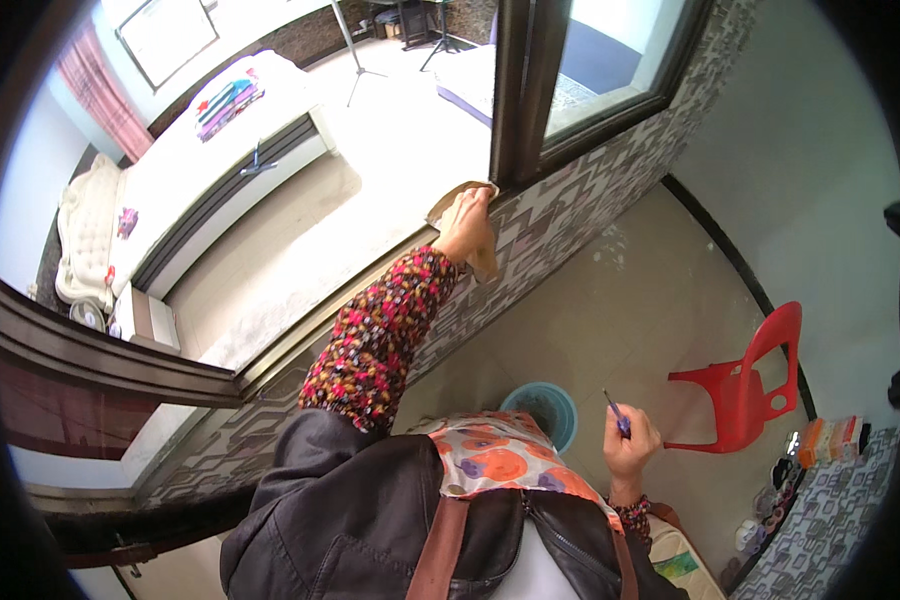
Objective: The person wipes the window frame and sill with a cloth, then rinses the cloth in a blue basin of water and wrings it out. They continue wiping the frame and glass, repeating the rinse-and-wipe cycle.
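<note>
My left hand (pixel 466 225) grips a tan cloth (pixel 484 264) at the window's lower track (pixel 300 343), close to the foot of the dark brown window frame (pixel 511 161). Part of the cloth lies over the sill, and part hangs down on the patterned wall side. In front of my body, at the right, my right hand (pixel 634 444) is closed around the purple handle of a small screwdriver (pixel 619 424). Its thin metal shaft points up and away from me. The fingers hide most of the handle.
A blue plastic bucket (pixel 566 412) stands on the tiled floor below, partly hidden by my apron (pixel 487 454). To the right is a red plastic chair (pixel 754 401), with shoes (pixel 769 502) along the wall. Beyond the window is a bed (pixel 161 180).
</note>
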The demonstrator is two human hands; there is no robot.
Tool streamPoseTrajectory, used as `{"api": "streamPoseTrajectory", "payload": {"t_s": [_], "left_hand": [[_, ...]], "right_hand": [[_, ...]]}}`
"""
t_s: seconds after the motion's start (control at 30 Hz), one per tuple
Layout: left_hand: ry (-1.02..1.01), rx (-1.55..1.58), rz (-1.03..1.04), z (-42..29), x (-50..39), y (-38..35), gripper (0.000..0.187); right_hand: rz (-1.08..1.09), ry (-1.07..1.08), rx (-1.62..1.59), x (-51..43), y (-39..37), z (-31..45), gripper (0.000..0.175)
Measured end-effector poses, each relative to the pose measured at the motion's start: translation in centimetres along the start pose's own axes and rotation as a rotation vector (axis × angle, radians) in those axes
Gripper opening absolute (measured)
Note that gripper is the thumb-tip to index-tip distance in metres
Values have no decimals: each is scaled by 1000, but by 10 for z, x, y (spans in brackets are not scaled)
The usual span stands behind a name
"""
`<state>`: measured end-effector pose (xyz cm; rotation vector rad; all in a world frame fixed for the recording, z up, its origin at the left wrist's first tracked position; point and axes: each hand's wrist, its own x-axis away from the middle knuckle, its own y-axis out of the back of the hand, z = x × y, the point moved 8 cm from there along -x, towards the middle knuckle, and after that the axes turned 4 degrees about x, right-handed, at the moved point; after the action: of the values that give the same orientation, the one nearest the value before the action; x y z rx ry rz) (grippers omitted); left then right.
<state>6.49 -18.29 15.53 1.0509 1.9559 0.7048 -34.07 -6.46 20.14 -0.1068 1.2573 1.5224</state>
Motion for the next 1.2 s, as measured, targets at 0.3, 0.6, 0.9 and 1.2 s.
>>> {"api": "streamPoseTrajectory", "payload": {"t_s": [0.3, 0.6, 0.9, 1.2], "left_hand": [[59, -269, 157, 21, -43, -33, 35], [177, -276, 95, 53, 72, 59, 35], [576, -445, -146, 116, 280, 186, 33], [720, -655, -347, 154, 391, 253, 24]], "right_hand": [[-27, -202, 7, 38, 21, -20, 10], [117, -39, -178, 11, -11, -15, 11], [299, 250, -321, -25, -72, 17, 11], [288, 179, -316, -17, -72, -7, 8]]}}
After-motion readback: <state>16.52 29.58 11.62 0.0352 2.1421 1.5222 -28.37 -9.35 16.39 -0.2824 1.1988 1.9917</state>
